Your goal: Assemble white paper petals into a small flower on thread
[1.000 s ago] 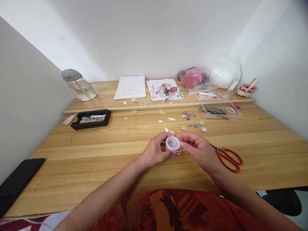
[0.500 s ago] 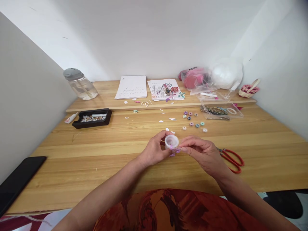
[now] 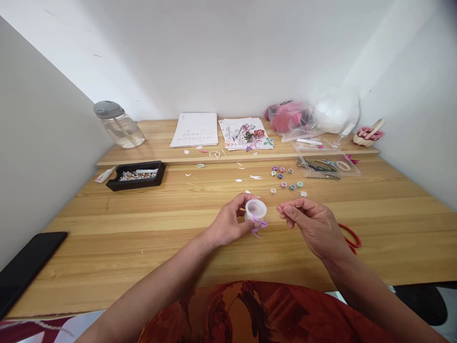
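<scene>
My left hand [image 3: 232,221] grips a small translucent white piece [image 3: 256,208], round and hollow at the top like a little cup or spool. A purple flower-like ornament [image 3: 260,225] of thin loops is held against its front side by my left thumb. To the right and apart from it, my right hand [image 3: 314,221] is closed in a pinch, thumb against fingertips. A thin golden strand [image 3: 329,223] shows along this hand; its path between the fingers is hard to make out. Red-handled pliers or scissors [image 3: 352,237] lie partly hidden behind my right hand.
Several small thread spools [image 3: 282,176] and white paper scraps [image 3: 255,177] lie beyond my hands. A black bead tray [image 3: 160,174], a phone [image 3: 28,269], a water bottle [image 3: 121,128], a clear box of tools [image 3: 352,164] and a raised shelf [image 3: 157,155] surround the work area.
My right hand has drawn away to the right from the white piece and the purple ornament. It now covers more of the red-handled tool. My left hand has barely moved.
</scene>
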Demonstrator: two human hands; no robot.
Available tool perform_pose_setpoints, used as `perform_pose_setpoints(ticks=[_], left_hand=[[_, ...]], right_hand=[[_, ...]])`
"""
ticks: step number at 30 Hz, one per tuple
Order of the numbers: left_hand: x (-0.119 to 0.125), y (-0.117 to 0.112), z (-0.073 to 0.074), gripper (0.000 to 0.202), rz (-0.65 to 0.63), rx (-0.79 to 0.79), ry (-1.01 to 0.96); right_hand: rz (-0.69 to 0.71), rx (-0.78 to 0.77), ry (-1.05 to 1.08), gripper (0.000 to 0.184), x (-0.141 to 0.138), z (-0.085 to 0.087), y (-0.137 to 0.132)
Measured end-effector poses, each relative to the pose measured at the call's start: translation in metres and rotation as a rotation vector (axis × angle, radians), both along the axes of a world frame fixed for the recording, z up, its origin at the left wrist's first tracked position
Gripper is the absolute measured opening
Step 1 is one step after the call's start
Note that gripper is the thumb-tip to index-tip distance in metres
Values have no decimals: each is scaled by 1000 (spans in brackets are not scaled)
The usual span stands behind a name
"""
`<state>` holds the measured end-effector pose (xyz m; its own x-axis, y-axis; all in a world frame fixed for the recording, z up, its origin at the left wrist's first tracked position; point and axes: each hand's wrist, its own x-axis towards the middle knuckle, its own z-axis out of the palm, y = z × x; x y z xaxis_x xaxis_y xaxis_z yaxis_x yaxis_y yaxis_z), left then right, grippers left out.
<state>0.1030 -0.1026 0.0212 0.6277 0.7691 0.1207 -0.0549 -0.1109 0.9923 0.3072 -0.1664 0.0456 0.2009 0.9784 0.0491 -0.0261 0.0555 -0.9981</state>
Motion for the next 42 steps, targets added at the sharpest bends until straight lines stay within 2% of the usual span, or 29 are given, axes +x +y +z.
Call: perform_pose_setpoints(ticks=[10, 24, 30, 34, 38, 42], left_hand=[[-1, -1, 5, 49, -66, -70, -74], [-3, 2, 0, 54, -124, -166, -67], [-3, 5, -6, 62, -128, -203, -157], [-3, 6, -7, 56, -151, -201, -171], [-4, 6, -5, 53, -167, -190, -173], [-4, 6, -2, 53, -184, -202, -157]], right_hand=[[-98, 39, 40, 16, 5, -13, 5], [-138, 46, 15, 16, 5, -13, 4], [-27, 23, 56, 15, 2, -6, 3], [76, 44, 13, 20, 3, -1, -1], [181, 91, -149, 25, 6, -5, -3], [184, 137, -373, 26, 6, -9, -2]])
